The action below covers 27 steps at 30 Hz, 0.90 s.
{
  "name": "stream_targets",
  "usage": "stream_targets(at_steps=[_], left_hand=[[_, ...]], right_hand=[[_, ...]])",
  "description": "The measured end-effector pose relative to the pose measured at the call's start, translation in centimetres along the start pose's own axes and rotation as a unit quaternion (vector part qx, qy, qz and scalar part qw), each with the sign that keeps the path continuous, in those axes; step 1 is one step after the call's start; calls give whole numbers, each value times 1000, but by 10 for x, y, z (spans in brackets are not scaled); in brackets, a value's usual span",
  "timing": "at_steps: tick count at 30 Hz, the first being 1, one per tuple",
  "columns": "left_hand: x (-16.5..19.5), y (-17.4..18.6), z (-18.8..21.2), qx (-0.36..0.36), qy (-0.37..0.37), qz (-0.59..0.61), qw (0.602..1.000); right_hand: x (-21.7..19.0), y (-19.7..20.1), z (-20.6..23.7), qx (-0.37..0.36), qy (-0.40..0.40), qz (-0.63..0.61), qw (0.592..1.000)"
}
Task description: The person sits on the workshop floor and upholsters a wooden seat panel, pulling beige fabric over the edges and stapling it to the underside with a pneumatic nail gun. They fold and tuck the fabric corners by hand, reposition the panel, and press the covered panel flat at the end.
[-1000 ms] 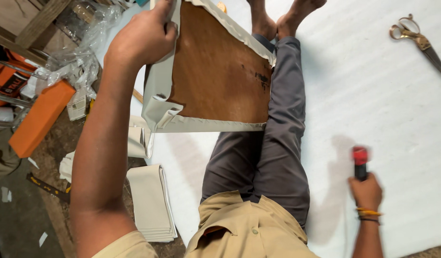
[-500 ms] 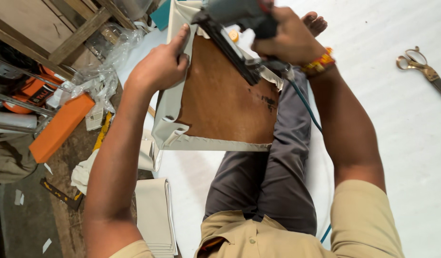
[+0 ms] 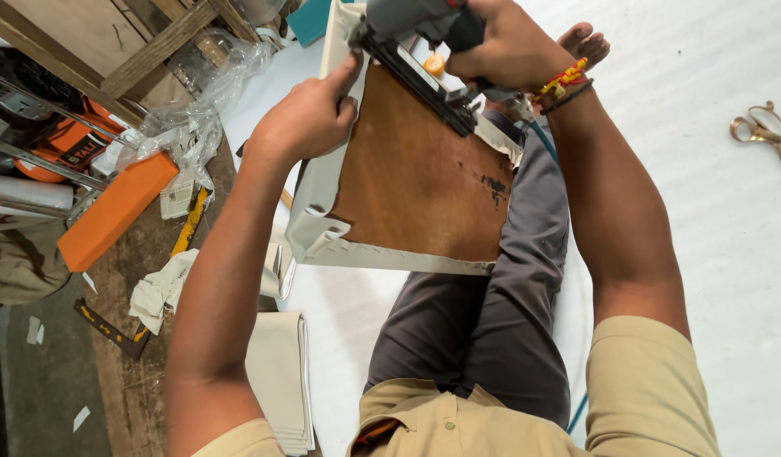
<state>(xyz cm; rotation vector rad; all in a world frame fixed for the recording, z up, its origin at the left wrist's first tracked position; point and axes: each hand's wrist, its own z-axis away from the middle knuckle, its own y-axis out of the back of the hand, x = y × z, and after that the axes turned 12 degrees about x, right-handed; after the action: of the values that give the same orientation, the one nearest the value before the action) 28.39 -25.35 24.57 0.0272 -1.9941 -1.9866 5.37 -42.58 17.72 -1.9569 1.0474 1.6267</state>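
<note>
The person sits on a white sheet point(image 3: 712, 211) with legs stretched out, and a square wooden panel point(image 3: 420, 182) lies tilted across the lap, its brown back facing up and pale fabric point(image 3: 319, 190) wrapped over its edges, folded into a tuck at the near left corner. The left hand point(image 3: 310, 118) presses on the panel's upper left edge, fingers curled together and clamped over the fabric border, pinning it to the wood. The right hand point(image 3: 509, 42) is closed in a full grip around the handle of a grey staple gun point(image 3: 420, 55), whose long dark magazine runs slantwise across the top of the panel, its nose just beside the left fingertips point(image 3: 350, 69). A teal air hose point(image 3: 544, 140) trails from the tool past the right wrist, which wears red and yellow thread bands. Bare toes point(image 3: 583, 42) show beyond the panel. A pair of brass-coloured scissors point(image 3: 767, 131) lies well apart on the sheet at the right edge. To the left, on the dirty floor, sit an orange block point(image 3: 115, 211), crumpled clear plastic point(image 3: 196, 110) and a stack of pale cut fabric pieces point(image 3: 280, 381) near the person's left side; wooden framing point(image 3: 154, 51) stands behind them.
</note>
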Motion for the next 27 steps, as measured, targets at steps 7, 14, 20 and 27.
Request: stream_targets(at_steps=[7, 14, 20, 27], left_hand=[[-1, 1, -4, 5, 11, 18, 1000], [-3, 0, -4, 9, 10, 11, 1000], [3, 4, -1, 8, 24, 12, 1000], [7, 9, 4, 9, 24, 20, 999]], right_hand=[[-2, 1, 4, -43, 39, -14, 998], [-6, -3, -2, -51, 17, 25, 998], [-17, -2, -2, -60, 25, 39, 997], [-19, 7, 8, -21, 35, 36, 999]])
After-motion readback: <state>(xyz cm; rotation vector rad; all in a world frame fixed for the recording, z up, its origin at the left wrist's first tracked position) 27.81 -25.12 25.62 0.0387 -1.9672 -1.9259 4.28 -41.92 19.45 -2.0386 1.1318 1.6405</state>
